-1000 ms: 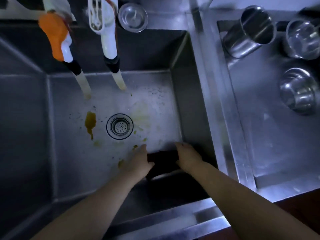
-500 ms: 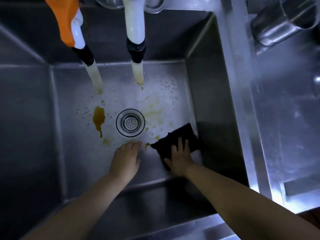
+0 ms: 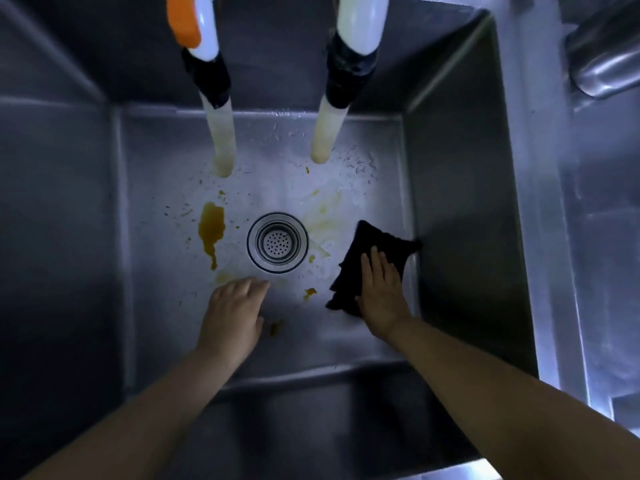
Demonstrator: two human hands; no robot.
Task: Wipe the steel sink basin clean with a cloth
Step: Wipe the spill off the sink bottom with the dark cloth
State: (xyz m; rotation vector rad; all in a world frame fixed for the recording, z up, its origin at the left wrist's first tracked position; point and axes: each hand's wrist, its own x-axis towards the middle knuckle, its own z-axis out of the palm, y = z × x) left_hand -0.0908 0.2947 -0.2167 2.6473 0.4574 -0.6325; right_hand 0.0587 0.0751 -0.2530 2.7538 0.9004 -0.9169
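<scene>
A deep steel sink basin [image 3: 460,209] fills the view. Its floor carries a large orange-brown stain [image 3: 210,230] left of the round drain strainer [image 3: 277,242], plus smaller yellow smears and specks around it. A dark cloth [image 3: 372,247] lies flat on the floor by the right wall. My right hand [image 3: 381,289] presses on the cloth with straight fingers. My left hand [image 3: 233,313] rests flat on the basin floor just below the drain, holding nothing.
Two hoses hang into the basin from above: the left hose [image 3: 221,133] has an orange fitting, the right hose [image 3: 329,129] a black collar. A steel cup [image 3: 609,60] lies on the drainboard at the upper right.
My right hand has slid the cloth away from the near edge, farther up the basin floor along the right wall. My left hand has let go of the cloth and rests flat below the drain.
</scene>
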